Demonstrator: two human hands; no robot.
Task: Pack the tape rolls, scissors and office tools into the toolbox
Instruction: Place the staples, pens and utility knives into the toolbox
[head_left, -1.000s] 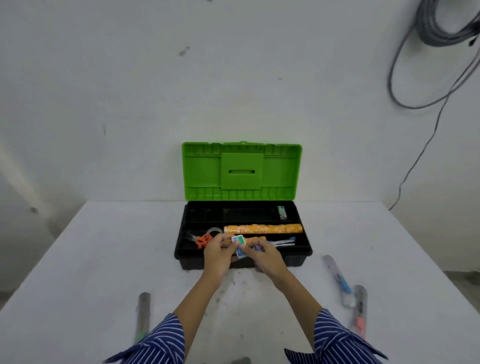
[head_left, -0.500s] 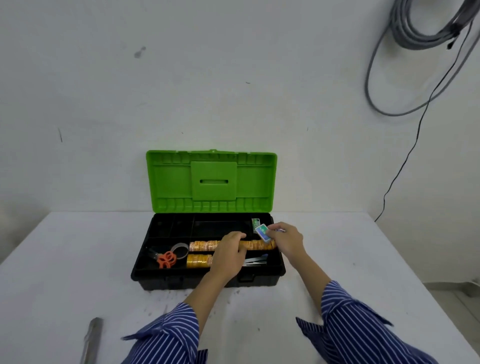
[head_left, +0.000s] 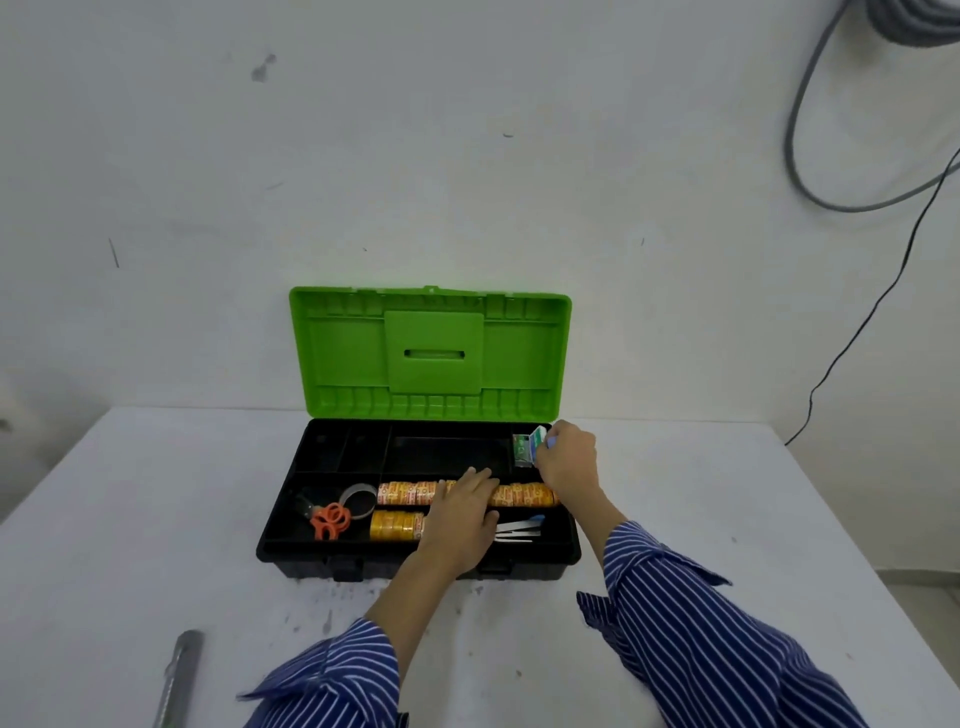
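Two hands worked over the open black toolbox (head_left: 291, 540): right hand (head_left: 567, 460) pinched a small green-and-white packet (head_left: 535, 441) at the far-right compartment; left hand (head_left: 460, 517) lay flat, fingers together, on the orange tape rolls (head_left: 410, 492).

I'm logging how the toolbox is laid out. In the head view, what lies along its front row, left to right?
Orange-handled scissors → clear tape roll → yellow tape rolls → left hand resting over them → white tools with a blue tip.

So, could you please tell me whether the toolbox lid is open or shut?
Open: the green lid stands upright behind the black toolbox, its compartments exposed.
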